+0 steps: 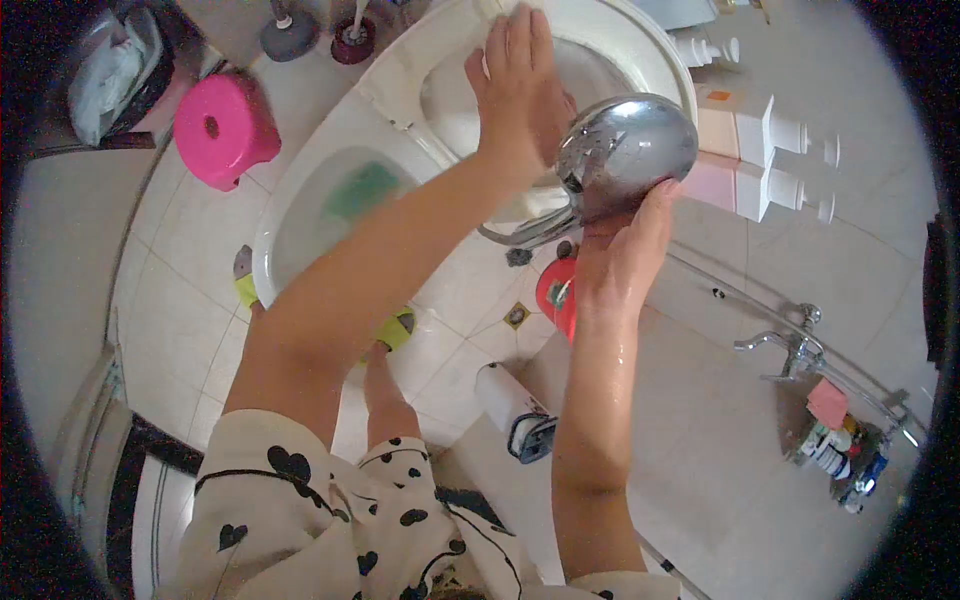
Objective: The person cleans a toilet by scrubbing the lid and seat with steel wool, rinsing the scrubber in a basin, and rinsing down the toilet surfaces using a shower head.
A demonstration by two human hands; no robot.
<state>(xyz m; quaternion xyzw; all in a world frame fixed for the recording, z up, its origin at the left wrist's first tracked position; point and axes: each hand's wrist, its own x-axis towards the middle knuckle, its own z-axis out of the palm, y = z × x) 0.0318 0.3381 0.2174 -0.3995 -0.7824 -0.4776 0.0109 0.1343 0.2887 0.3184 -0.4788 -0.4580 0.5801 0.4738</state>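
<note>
My left hand (520, 100) lies with its fingers stretched out against the raised toilet seat and lid (610, 70). My right hand (625, 245) is wrapped round a chrome shower head (640, 140), whose broad, shiny round side is toward me. A metal hose (525, 235) curves away just left of it. Water glistens on my right forearm. Below the left arm is the white toilet bowl (290, 180), with green-tinted water (362, 190) in it. Part of the bowl is hidden behind that arm.
Pink stool (215, 135) and plunger (290, 38) stand at the upper left. Pump bottles (735, 150) line the right side. A red container (556, 295) and a white cylindrical bin (512, 405) are below the hands. A wall tap (795, 350) projects at the right.
</note>
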